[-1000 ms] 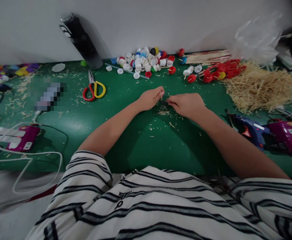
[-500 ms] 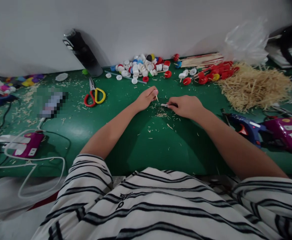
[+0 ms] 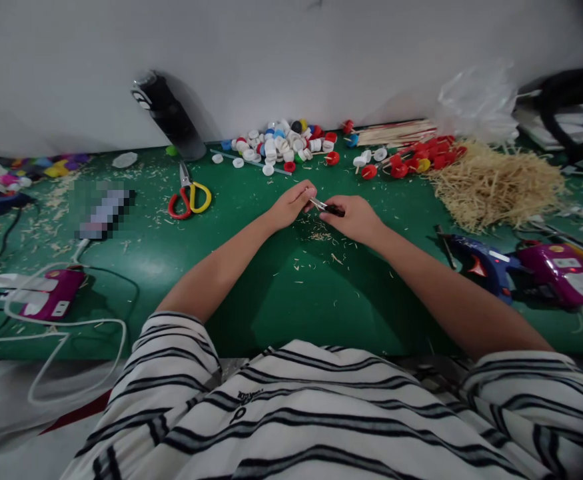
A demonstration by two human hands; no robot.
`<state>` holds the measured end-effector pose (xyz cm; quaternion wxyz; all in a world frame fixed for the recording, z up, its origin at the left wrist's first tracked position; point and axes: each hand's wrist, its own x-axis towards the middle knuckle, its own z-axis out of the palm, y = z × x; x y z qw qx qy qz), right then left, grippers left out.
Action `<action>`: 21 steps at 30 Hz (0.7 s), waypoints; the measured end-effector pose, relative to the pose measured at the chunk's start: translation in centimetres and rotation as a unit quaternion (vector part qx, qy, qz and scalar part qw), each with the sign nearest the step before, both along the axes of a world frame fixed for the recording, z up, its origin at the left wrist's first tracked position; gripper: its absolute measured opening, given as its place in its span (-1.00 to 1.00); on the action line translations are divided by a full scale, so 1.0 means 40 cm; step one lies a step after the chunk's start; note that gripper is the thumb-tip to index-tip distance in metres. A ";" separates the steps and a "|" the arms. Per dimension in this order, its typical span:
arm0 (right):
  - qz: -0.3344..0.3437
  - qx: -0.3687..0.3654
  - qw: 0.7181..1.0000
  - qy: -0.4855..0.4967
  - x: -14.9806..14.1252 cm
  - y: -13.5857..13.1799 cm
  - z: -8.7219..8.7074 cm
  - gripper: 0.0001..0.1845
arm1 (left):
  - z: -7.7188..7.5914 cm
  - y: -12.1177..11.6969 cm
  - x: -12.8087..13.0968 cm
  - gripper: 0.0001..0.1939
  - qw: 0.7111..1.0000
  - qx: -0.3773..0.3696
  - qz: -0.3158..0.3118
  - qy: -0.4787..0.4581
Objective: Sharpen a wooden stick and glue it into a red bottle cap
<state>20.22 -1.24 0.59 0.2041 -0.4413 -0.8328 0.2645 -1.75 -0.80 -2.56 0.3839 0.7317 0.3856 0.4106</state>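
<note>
Over the green table (image 3: 281, 287), my left hand (image 3: 291, 205) is closed in a pinch on a thin wooden stick, of which only a short end shows below the fingertips. My right hand (image 3: 356, 217) grips a small knife (image 3: 320, 203) with a black handle. Its silver blade points left and reaches my left fingertips, against or right beside the stick; exact contact cannot be made out. Beneath both hands lies a small scatter of pale wood shavings (image 3: 320, 235).
Bottle caps (image 3: 284, 143) are heaped along the wall, beside wooden sticks (image 3: 396, 135) and red caps on sticks (image 3: 434, 157). Straw-like shreds (image 3: 498, 187), a blue glue gun (image 3: 491, 261) and a purple power socket (image 3: 566, 270) lie right. Scissors (image 3: 190, 197) and a black bottle (image 3: 171, 120) stand left.
My right hand has moved left and turned, bringing the knife from beside the stick up to my left fingertips. Its black handle now shows. The left hand has barely moved.
</note>
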 end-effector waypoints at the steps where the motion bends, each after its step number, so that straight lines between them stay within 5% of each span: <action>1: -0.002 -0.002 1.000 0.003 -0.005 -0.001 -0.001 -0.83 | 0.001 -0.002 0.003 -0.36 1.000 0.000 -0.004 -0.009; 7: -0.036 -0.003 0.998 0.046 -0.002 0.008 -0.008 -0.86 | 0.000 0.000 0.009 -0.37 0.999 0.016 -0.030 -0.021; 11: -0.049 0.003 0.999 0.014 0.015 0.016 0.001 -0.86 | 0.011 -0.014 -0.002 -0.59 0.994 0.037 0.027 0.100; 15: -0.080 0.006 0.994 -0.080 0.048 0.011 0.026 -0.56 | 0.027 -0.038 -0.006 -0.86 0.946 0.069 0.112 0.298; 21: -0.058 0.026 0.965 -0.256 0.056 -0.030 0.058 -0.44 | 0.035 -0.054 0.010 -0.78 0.897 0.087 0.124 0.415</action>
